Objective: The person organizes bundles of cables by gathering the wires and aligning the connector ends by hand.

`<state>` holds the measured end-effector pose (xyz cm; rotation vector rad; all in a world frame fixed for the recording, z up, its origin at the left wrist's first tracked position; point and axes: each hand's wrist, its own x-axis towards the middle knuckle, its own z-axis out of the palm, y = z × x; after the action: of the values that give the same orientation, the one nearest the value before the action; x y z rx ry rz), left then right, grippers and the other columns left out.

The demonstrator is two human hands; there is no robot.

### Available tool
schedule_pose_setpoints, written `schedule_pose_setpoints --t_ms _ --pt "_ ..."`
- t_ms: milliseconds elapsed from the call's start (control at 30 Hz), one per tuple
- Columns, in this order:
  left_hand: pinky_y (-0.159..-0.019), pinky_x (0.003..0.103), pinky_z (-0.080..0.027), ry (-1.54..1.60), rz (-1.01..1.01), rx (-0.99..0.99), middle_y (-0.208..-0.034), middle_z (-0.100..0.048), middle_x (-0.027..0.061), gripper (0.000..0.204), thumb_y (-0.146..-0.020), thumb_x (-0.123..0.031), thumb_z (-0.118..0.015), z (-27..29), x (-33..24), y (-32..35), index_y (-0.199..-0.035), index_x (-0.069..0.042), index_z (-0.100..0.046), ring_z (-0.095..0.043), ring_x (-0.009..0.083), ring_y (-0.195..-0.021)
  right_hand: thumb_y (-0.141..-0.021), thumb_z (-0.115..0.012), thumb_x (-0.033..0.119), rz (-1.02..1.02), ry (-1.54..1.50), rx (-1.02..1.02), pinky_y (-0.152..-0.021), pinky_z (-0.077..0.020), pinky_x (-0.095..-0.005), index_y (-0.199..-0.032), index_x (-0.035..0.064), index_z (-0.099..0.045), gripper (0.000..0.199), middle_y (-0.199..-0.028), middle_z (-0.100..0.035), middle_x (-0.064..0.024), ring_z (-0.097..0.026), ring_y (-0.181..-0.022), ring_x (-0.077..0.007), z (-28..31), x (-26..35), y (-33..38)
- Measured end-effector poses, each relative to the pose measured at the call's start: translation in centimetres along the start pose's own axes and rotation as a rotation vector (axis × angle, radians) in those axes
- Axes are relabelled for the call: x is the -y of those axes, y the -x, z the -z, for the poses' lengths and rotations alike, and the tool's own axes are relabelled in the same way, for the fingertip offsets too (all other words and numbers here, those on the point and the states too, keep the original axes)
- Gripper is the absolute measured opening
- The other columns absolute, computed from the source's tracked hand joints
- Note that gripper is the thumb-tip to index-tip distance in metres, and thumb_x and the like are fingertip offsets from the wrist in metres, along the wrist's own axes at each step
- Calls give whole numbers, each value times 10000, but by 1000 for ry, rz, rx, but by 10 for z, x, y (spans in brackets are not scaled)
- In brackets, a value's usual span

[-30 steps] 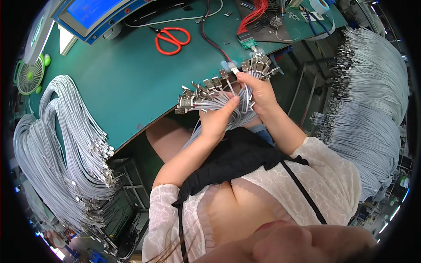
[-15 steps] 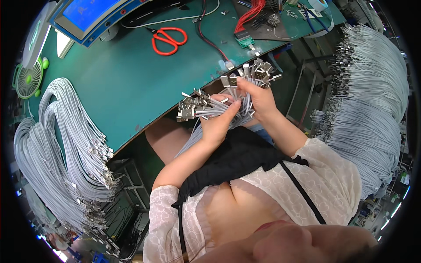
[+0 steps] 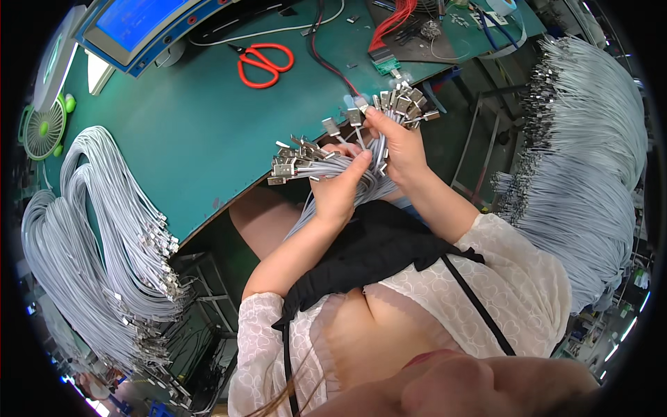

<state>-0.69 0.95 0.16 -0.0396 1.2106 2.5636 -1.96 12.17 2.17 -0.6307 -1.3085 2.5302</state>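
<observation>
Grey USB cables with bare metal plugs fill both my hands, just over the table's near edge. My left hand [image 3: 338,193] is closed round one bundle of USB cables [image 3: 323,167], whose plugs fan out to the left. Round another bundle of USB cables [image 3: 379,147] my right hand [image 3: 403,147] is closed, plugs pointing up and right. Between the hands, two single plugs [image 3: 355,117] stand apart from the bundles. By my right thumb and fingertips is the white connector [image 3: 362,105] on a red-and-black lead. Whether a plug touches it I cannot tell.
On the green table [image 3: 180,139] lie red-handled scissors [image 3: 266,65]. A blue-framed screen device [image 3: 139,31] and green fan [image 3: 45,129] stand at the left. Grey cable piles hang over the left edge [image 3: 97,229] and fill the right side [image 3: 583,174]. A green circuit board [image 3: 386,65] has red wires.
Both hands have shifted slightly left and up with their bundles. The two single plugs between them now stand further apart, and my right fingertips are closer to the white connector.
</observation>
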Motion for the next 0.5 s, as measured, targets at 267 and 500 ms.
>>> schedule_pose_setpoints --t_ms 267,500 --pt "-671 244 -428 -145 65 -95 -835 -573 51 169 -750 -19 -675 5 1 3 -793 -38 -513 -516 96 -728 -808 -604 106 22 142 -57 -687 -443 -230 -961 27 -583 174 -835 -596 -23 -564 -743 -103 26 18 9" --pt "-679 236 -431 -111 14 -47 -839 -578 34 157 -756 -31 -675 1 0 3 -842 -28 -544 -528 85 -735 -760 -662 147 945 1141 -239 -791 -392 -271 -1152 -2 -484 455 -1106 -511 -86 -478 -958 -158 48 42 9"
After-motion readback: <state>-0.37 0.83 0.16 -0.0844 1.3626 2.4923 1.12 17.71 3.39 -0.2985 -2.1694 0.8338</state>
